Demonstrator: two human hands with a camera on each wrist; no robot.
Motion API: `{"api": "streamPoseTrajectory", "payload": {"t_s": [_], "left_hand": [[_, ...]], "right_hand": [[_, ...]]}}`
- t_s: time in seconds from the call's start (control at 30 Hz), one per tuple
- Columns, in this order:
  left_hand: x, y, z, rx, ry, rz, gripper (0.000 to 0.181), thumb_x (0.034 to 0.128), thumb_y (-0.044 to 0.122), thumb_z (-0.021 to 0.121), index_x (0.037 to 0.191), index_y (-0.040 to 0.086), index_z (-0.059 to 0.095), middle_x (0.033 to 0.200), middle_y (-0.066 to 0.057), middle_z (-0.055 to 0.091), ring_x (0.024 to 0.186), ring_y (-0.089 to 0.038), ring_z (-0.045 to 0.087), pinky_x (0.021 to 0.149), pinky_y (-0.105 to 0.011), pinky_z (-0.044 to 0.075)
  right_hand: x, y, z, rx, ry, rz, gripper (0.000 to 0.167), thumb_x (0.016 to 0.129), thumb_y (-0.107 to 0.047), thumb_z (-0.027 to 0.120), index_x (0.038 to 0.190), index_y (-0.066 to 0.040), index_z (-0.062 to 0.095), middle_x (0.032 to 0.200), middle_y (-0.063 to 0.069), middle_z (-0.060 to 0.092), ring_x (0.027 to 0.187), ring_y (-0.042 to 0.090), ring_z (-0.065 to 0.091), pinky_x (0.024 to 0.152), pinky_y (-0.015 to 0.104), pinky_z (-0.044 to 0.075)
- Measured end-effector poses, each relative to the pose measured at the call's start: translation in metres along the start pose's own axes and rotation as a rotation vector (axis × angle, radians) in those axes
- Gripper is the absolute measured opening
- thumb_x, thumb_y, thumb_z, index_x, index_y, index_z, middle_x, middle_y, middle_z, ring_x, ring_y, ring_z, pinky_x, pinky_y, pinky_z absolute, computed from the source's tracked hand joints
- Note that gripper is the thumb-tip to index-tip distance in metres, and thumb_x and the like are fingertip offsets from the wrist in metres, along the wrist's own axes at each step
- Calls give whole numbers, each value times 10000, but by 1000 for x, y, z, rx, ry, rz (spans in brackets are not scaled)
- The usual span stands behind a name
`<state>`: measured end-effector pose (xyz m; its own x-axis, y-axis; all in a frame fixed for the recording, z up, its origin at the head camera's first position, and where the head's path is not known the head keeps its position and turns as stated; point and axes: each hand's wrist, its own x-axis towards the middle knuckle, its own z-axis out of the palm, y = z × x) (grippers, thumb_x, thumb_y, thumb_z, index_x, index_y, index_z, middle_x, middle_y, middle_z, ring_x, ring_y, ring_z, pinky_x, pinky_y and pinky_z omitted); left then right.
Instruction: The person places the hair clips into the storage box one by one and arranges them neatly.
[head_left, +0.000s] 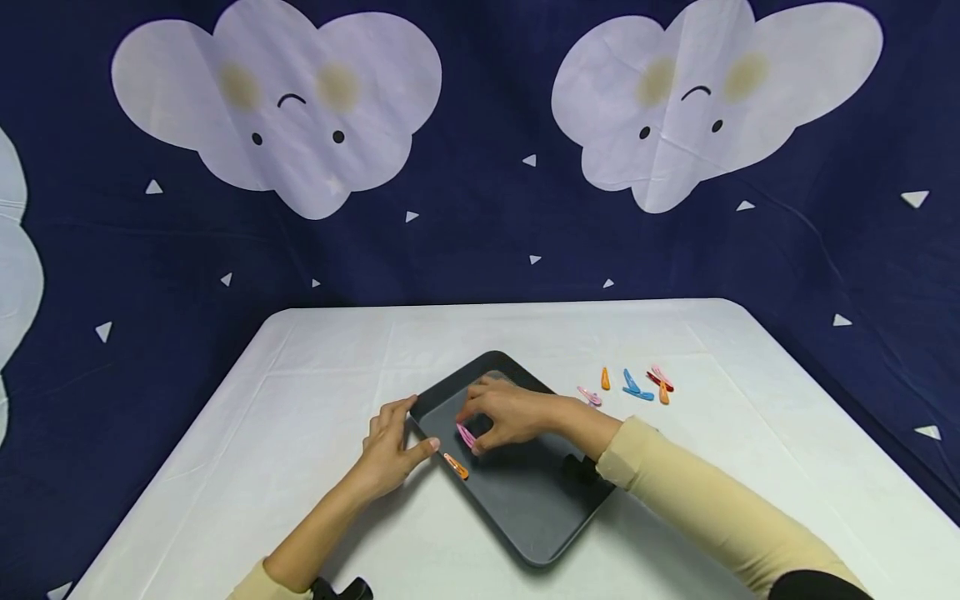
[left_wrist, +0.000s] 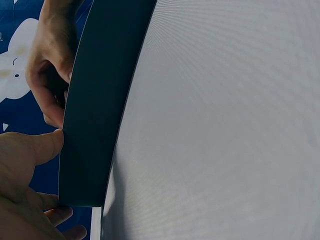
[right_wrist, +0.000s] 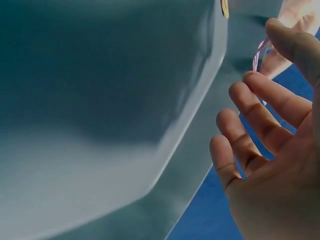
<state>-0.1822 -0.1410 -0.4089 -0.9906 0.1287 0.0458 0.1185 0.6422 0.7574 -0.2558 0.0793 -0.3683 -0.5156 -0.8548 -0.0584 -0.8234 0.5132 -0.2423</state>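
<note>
A dark grey tray (head_left: 525, 525) stands slanted on the white table. My right hand (head_left: 510, 412) is over its far-left part and pinches a pink hair clip (head_left: 466, 435) between thumb and index fingertip. The same pink clip (right_wrist: 257, 55) shows in the right wrist view, the other fingers (right_wrist: 231, 125) spread apart. My left hand (head_left: 390, 450) holds the tray's left corner, its thumb at the rim and its fingers around the corner, also seen in the left wrist view. An orange hair clip (head_left: 456, 467) lies along the tray's left wall, near the left thumb.
Right of the tray, more hair clips lie on the white table (head_left: 337, 358): a pink one (head_left: 590, 396), an orange one (head_left: 605, 378), a blue pair (head_left: 637, 387) and a red, pink and orange cluster (head_left: 661, 382). A dark blue cloth with clouds (head_left: 480, 233) hangs behind.
</note>
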Motion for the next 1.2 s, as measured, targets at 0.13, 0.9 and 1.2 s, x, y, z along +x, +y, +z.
{"api": "streamPoseTrajectory", "payload": {"t_s": [0.13, 0.9, 1.2], "left_hand": [[0, 0, 0, 1, -2, 2, 754, 872, 294, 660, 1477, 75, 266, 1474, -129, 291, 1285, -314, 270, 967, -556, 243], [1, -1, -1, -4, -3, 17, 759, 871, 289, 660, 1479, 70, 261, 1463, -140, 299, 1278, -309, 274, 961, -540, 231], [1, -2, 0, 7, 9, 17, 764, 864, 296, 667, 1476, 70, 269, 1450, -139, 317, 1257, -300, 291, 955, -530, 239]], "right_hand": [[2, -3, 4, 19, -16, -14, 454, 793, -360, 731, 1199, -175, 649, 1137, -44, 599, 1091, 161, 489, 955, 342, 407], [8, -2, 19, 42, -74, -24, 455, 776, -347, 744, 1206, -234, 648, 1075, -74, 576, 946, 76, 414, 865, 234, 369], [9, 3, 25, 40, -50, -52, 478, 760, -371, 753, 1210, -248, 649, 1067, -79, 557, 955, 67, 405, 865, 220, 358]]}}
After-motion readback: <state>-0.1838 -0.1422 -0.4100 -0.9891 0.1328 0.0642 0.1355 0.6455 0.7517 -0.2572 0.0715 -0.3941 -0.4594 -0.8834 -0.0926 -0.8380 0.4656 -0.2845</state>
